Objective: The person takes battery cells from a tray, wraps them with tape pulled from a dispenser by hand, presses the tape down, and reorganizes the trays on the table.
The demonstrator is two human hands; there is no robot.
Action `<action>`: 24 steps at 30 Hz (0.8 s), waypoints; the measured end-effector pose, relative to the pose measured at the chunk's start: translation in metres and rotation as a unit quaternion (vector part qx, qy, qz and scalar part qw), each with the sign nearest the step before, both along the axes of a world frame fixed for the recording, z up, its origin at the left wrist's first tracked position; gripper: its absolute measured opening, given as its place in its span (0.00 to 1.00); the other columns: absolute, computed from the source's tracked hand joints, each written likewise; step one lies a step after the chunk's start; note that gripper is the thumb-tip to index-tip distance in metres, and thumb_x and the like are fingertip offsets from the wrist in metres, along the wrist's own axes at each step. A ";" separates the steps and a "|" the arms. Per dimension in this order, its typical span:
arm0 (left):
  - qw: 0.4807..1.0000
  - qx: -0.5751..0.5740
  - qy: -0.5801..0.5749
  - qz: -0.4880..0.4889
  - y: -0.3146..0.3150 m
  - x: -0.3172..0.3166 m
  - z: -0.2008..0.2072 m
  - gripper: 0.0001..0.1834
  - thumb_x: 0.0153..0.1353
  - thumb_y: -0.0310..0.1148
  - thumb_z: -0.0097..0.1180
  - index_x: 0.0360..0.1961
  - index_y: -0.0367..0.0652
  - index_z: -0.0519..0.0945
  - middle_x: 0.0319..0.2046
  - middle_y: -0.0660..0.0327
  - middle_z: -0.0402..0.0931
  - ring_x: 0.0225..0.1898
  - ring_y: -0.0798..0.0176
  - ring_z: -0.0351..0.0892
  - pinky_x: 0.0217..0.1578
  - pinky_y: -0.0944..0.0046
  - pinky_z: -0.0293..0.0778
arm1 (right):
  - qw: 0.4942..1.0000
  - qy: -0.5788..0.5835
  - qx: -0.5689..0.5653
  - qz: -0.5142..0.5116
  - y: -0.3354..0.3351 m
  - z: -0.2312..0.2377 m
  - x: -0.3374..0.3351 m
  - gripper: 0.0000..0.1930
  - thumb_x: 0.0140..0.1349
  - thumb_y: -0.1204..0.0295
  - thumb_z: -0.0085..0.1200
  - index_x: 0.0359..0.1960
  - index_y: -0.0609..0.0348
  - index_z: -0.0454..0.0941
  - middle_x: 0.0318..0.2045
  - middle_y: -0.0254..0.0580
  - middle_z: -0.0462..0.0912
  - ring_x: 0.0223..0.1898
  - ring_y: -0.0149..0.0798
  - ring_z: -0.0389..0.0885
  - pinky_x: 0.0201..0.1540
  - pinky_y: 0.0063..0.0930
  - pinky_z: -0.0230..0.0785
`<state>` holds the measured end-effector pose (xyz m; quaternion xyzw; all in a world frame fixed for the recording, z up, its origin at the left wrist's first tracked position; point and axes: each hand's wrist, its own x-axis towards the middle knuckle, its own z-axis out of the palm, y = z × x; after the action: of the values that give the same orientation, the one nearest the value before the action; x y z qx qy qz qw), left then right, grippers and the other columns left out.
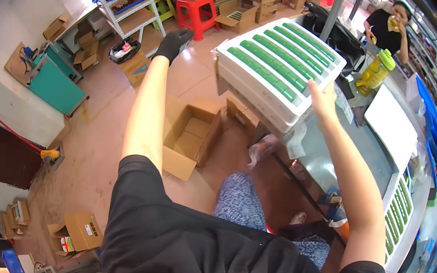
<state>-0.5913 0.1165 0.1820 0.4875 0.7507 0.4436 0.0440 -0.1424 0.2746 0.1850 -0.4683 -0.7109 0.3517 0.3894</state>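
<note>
A stack of white trays (266,103) sits at the near left corner of the table, the top one filled with rows of green blocks (280,57). My bare right hand (323,98) grips the right edge of the top tray, thumb on the rim; the other fingers are partly hidden. My left hand (173,44), in a black glove, is stretched out over the floor, left of the stack and apart from it. Its fingers look extended, though slightly blurred, and I see nothing held in them.
An open cardboard box (191,133) stands on the floor below the trays. Beyond are a red stool (196,16) and a metal shelf rack (128,2). On the table (318,143) stands a yellow-green bottle (374,73). Another person (387,29) is at the far right.
</note>
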 end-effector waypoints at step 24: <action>0.947 -0.293 0.090 -0.095 0.143 0.168 0.073 0.19 0.62 0.45 0.46 0.45 0.41 0.72 0.35 0.43 0.79 0.39 0.40 0.78 0.42 0.46 0.72 | 0.915 0.285 -0.274 -0.082 -0.040 0.048 -0.020 0.27 0.68 0.68 0.48 0.66 0.61 0.57 0.57 0.46 0.70 0.56 0.37 0.68 0.59 0.31 0.59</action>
<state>-0.4235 0.2599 0.2552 0.5598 0.7988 0.1521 0.1592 -0.1625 0.2342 0.2333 -0.4931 -0.4048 0.6184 0.4588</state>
